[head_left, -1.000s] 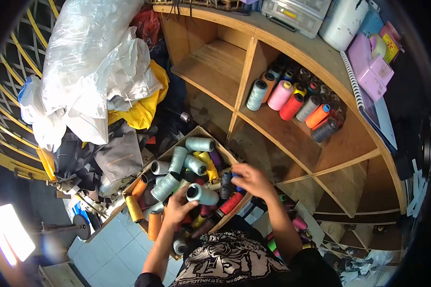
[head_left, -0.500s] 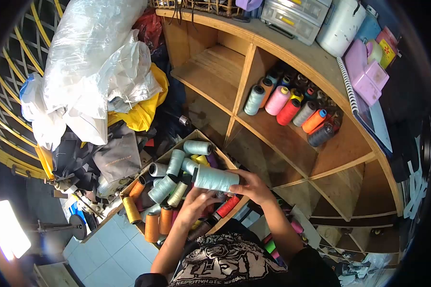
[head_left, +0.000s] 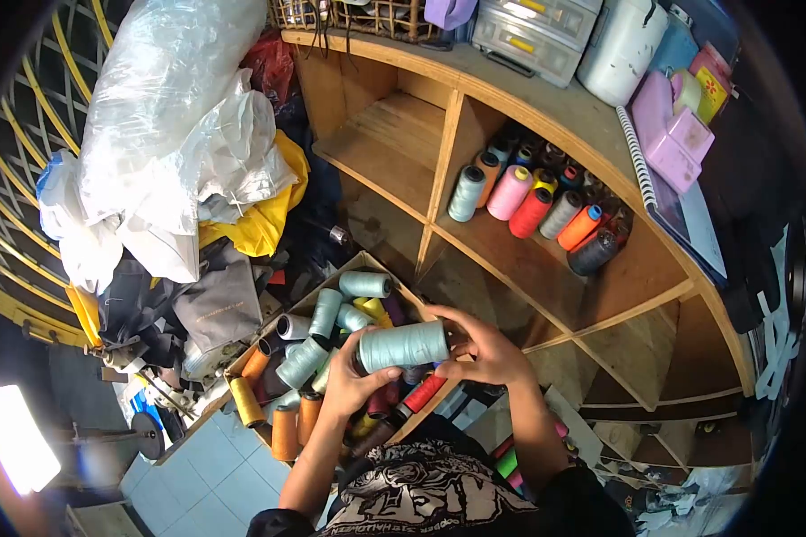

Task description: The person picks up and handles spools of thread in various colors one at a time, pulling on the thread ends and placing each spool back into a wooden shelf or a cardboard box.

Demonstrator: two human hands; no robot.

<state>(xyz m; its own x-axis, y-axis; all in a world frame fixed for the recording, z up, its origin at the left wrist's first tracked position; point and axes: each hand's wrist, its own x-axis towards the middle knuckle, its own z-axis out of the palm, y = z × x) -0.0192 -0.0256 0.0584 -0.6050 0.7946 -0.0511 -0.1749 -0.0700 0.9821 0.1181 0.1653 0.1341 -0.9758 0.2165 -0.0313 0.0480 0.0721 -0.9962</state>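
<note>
Over an open box [head_left: 430,412], a large pale aqua thread spool [head_left: 405,346] lies sideways between my two hands. My left hand [head_left: 350,380] grips its left end, the thumb along the lower side. Around the right end curve the fingers and thumb of my right hand [head_left: 488,351]. Beneath, the box holds several loose spools: more aqua ones [head_left: 327,312], an orange one [head_left: 285,433], a golden yellow one [head_left: 246,402] and a red one [head_left: 424,393]. The spool and my hands hide part of the contents.
A wooden shelf unit [head_left: 528,251] curves along the right, with upright thread spools [head_left: 530,213] in one compartment. Plastic-wrapped bundles [head_left: 170,107] and a grey bag [head_left: 217,304] are piled at left. A bright lamp [head_left: 18,438] stands lower left.
My left hand has shifted from under the spool to its left end, thumb now along the lower side. My right fingers sit further around the right end. The view has shifted slightly.
</note>
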